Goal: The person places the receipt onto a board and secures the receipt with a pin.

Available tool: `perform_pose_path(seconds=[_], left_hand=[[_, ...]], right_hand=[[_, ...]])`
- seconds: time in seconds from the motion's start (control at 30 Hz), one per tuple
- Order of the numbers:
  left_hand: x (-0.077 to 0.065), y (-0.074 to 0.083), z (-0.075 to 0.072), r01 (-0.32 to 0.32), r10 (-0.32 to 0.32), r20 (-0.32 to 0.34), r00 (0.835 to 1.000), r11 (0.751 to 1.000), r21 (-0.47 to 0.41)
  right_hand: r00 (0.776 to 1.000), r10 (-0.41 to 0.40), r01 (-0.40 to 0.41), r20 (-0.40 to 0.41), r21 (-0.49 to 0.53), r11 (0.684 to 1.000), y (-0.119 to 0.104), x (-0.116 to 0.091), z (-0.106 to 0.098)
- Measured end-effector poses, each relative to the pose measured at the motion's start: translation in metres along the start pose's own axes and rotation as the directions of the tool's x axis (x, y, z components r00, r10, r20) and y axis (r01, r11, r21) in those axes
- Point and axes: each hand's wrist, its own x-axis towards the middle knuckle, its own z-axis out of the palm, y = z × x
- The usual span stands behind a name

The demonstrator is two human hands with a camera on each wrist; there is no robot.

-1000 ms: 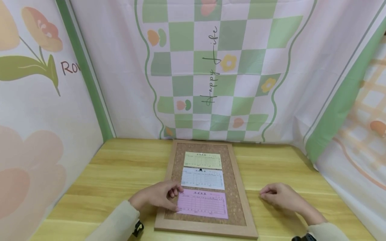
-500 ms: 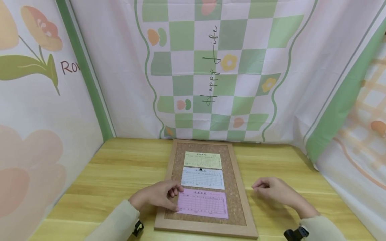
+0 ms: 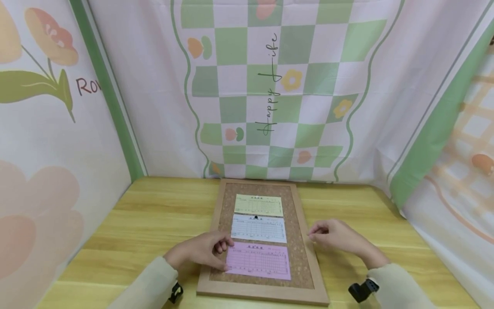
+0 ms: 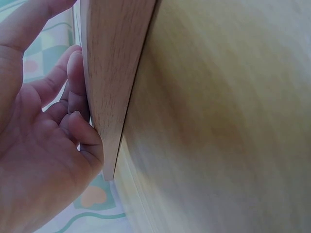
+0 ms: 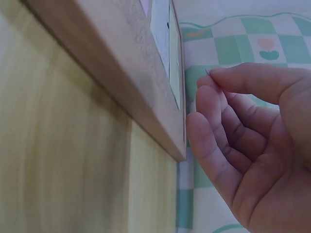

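Note:
A pink form (image 3: pixel 257 262) lies lowest on the framed corkboard (image 3: pixel 262 296). My left hand (image 3: pixel 202 251) rests at its left edge, thumb on the lower corner and index finger at the upper corner, spread apart. In the left wrist view the other fingers are bent beside the wooden frame (image 4: pixel 114 73). My right hand (image 3: pixel 339 238) is over the board's right edge. In the right wrist view its thumb and index finger pinch a tiny thing with a thin pointed tip, like a pushpin (image 5: pixel 208 72); most of it is hidden by the fingertips.
Above the pink form are a pale blue form (image 3: pixel 258 231) with a black pushpin (image 3: pixel 256 217) at its top, and a yellow form (image 3: pixel 258 207). The board lies on a wooden table (image 3: pixel 154 210). Patterned curtains (image 3: pixel 270 107) stand behind and at both sides.
My right hand has moved left across the table to the board's right edge. The left hand and the forms have stayed in place.

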Motion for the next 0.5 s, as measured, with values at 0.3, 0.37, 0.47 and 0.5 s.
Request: perform_pose_path(seconds=[0.3,0.37,0.47,0.5], left_hand=[[0.000,-0.001,0.000,-0.009,0.009,0.004,1.000,1.000,0.003],[0.000,-0.001,0.000,-0.011,0.011,0.003,1.000,1.000,0.004],[0.000,0.000,0.000,-0.014,0.014,0.005,1.000,1.000,0.002],[0.001,-0.001,0.000,-0.017,0.017,0.005,1.000,1.000,0.001]], right_hand=[[0.999,-0.016,0.016,0.038,0.022,1.000,-0.012,0.014,0.007],[0.998,-0.021,0.019,0.054,0.041,0.999,-0.015,0.017,0.009],[0.996,-0.038,0.033,0.077,0.060,0.998,-0.019,0.021,0.012],[0.995,-0.044,0.038,0.087,0.069,0.997,-0.020,0.023,0.013]])
